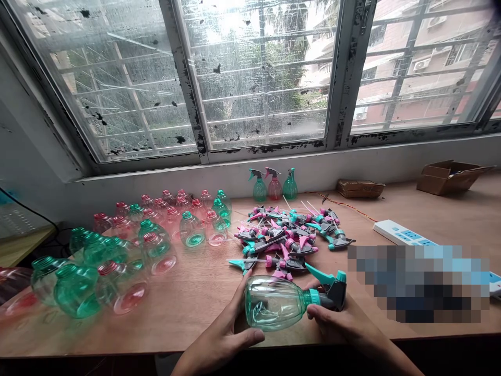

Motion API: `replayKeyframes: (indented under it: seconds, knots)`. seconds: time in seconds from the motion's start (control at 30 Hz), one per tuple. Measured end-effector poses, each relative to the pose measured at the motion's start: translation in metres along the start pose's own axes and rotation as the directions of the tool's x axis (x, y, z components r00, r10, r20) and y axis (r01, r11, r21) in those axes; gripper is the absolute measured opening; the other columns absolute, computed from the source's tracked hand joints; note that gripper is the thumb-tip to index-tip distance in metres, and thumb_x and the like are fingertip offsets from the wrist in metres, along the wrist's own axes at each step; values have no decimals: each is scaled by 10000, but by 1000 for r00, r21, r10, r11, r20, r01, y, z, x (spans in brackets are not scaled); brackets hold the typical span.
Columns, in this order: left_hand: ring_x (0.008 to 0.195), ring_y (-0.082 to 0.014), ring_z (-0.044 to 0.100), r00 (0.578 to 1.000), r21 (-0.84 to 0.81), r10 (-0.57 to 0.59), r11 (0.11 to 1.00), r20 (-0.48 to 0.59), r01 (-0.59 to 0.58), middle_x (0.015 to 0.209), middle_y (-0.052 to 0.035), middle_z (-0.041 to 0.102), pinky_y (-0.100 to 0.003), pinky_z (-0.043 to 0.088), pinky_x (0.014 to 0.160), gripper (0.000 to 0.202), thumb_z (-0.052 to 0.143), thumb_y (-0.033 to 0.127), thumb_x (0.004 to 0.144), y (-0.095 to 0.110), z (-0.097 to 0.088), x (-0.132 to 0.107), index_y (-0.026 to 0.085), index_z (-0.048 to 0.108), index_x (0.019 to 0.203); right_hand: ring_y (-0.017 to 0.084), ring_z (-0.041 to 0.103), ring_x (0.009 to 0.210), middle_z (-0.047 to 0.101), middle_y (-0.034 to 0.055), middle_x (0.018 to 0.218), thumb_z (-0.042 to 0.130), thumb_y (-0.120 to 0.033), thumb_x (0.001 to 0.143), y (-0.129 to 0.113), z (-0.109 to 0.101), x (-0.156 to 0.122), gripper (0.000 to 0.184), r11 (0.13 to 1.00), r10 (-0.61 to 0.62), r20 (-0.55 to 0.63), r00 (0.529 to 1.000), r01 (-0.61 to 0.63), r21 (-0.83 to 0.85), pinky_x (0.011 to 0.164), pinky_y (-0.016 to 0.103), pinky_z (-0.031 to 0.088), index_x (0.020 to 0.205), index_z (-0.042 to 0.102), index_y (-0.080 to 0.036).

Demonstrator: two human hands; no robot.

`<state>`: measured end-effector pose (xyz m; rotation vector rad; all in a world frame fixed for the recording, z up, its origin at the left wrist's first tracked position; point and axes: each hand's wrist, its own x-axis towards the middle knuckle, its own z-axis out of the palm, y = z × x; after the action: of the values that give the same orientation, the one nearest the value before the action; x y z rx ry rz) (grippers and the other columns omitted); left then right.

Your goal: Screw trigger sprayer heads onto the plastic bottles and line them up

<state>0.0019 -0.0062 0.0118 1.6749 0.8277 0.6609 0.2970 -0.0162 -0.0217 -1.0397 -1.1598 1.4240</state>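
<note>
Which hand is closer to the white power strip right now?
Right. The right hand grips the spray bottle at its neck, below-left of the power strip; the left hand cups the bottle's body, farther left.

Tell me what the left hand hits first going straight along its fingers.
The left hand cups the green bottle. Beyond it, the fingers aim at the pile of trigger heads, likely its near teal one; depth is unclear.

**Bare hands, bare forearms**

The left hand [223,334] and the right hand [340,318] are showing bare, with slim, long fingers. The left forearm [191,365] and the right forearm [391,360] are also showing uncovered, and both are looking lean as they are meeting the lower edge of the view.
</note>
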Motion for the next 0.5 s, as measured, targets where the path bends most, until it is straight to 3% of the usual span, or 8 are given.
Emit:
replayKeyframes:
  seconds: [0.23, 0.5]
  knots:
    - [1590, -352, 104, 999, 34, -42, 998, -11, 43, 1742, -15, 120, -556, 55, 1299, 1039, 764, 306, 881, -2, -1, 1, 375, 37, 1620, 166, 573, 637, 690, -10, 711, 885, -462, 717, 3, -1, 1, 373, 1000, 9, 17, 1000, -9, 17, 600, 300, 417, 936, 727, -204]
    - [1598, -296, 109, 998, -40, 65, 997, 16, -64, 1745, 13, 84, -542, 104, 1297, 1026, 696, 156, 913, 7, 4, 0, 454, -4, 1601, 155, 548, 617, 674, -28, 688, 884, -463, 726, 5, -2, 1, 392, 1000, 0, 14, 1000, -1, 17, 604, 307, 399, 976, 717, -211]
